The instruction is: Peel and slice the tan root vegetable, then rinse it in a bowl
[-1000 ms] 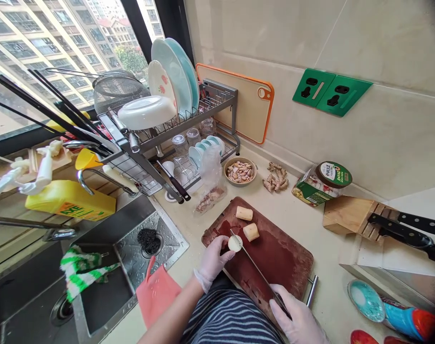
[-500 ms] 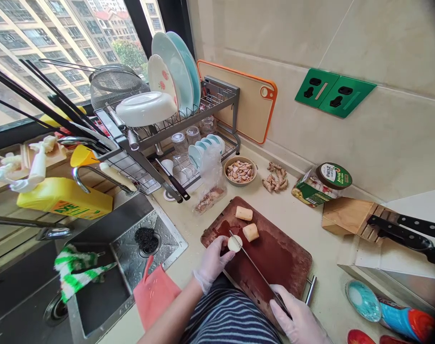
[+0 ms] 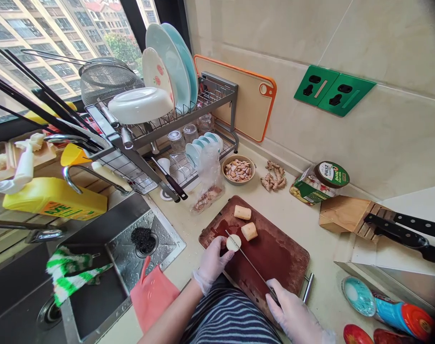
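Observation:
Gloved in clear plastic, my left hand [image 3: 213, 260] pinches a pale, round-ended vegetable piece [image 3: 233, 243], probably a lotus root or yam section, at the near left of the reddish-brown cutting board [image 3: 285, 258]. My right hand [image 3: 291, 310], also gloved, is wrapped around the dark handle of a kitchen knife [image 3: 251, 263]. The blade's tip end lies across the white cut face of the piece; how deep it sits I cannot tell. Two more peeled chunks, an upper chunk [image 3: 242, 212] and a lower chunk [image 3: 249, 231], lie just beyond on the wet board.
A bowl of garlic cloves [image 3: 238, 170], ginger [image 3: 273, 176] and a bagged item [image 3: 207, 191] sit behind the board. A knife block [image 3: 346, 217] stands right. At left are the sink [image 3: 120, 258], a pink cloth [image 3: 153, 294] and the dish rack [image 3: 145, 138].
The view has shifted slightly. My right hand and the knife handle have moved a little up and left, while my left hand keeps its hold on the piece.

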A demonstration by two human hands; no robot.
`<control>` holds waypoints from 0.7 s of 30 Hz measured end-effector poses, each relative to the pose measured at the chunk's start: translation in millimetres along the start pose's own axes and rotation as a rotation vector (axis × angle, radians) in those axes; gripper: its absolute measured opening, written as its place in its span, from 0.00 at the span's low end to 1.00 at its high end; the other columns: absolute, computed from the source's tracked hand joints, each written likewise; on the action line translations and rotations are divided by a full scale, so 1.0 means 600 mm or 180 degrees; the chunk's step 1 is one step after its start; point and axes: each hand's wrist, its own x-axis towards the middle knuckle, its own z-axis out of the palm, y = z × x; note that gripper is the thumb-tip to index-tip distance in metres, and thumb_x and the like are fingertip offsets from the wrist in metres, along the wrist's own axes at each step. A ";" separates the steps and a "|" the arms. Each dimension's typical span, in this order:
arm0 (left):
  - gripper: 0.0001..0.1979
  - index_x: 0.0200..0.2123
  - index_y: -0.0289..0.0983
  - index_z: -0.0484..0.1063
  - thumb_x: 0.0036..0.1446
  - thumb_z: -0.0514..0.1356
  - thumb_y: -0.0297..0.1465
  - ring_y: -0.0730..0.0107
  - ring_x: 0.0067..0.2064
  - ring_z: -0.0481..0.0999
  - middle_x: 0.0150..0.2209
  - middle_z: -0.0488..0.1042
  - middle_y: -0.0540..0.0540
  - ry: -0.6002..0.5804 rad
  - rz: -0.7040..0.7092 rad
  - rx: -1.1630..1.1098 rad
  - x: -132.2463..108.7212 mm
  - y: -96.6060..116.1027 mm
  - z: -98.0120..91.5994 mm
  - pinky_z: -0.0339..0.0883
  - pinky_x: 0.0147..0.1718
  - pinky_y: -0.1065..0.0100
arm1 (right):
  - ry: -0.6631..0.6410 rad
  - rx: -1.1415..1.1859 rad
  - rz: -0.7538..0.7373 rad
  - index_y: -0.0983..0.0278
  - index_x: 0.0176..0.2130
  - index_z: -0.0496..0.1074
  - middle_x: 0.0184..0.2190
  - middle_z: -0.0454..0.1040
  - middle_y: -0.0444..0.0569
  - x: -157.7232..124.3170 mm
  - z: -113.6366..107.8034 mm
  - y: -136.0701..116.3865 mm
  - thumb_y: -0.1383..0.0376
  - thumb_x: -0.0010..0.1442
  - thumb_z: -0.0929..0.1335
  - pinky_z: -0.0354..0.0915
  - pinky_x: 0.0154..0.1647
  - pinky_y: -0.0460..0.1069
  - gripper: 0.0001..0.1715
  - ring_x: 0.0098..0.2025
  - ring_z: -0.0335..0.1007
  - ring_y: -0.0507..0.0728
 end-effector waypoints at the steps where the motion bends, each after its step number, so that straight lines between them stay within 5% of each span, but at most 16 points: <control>1: 0.11 0.38 0.39 0.67 0.50 0.61 0.34 0.67 0.36 0.70 0.35 0.72 0.48 0.0010 0.0007 -0.0035 0.001 -0.002 0.002 0.64 0.38 0.66 | -0.0036 -0.0027 0.0024 0.60 0.44 0.69 0.33 0.79 0.49 0.006 0.003 0.000 0.63 0.62 0.58 0.66 0.36 0.46 0.15 0.36 0.77 0.57; 16: 0.10 0.34 0.38 0.67 0.49 0.62 0.34 0.69 0.33 0.70 0.31 0.72 0.49 0.0202 0.0143 -0.0268 0.002 -0.016 0.015 0.64 0.35 0.67 | 0.0127 0.0678 -0.0082 0.60 0.47 0.71 0.41 0.79 0.50 0.017 0.039 0.031 0.58 0.60 0.58 0.67 0.45 0.47 0.20 0.43 0.75 0.57; 21: 0.22 0.48 0.38 0.66 0.48 0.63 0.33 0.63 0.42 0.72 0.42 0.72 0.44 0.0060 0.0267 0.0012 0.011 -0.013 -0.005 0.65 0.43 0.62 | 0.0309 0.1196 -0.0390 0.60 0.49 0.70 0.46 0.77 0.51 -0.003 0.013 0.035 0.52 0.61 0.59 0.67 0.49 0.47 0.24 0.46 0.74 0.56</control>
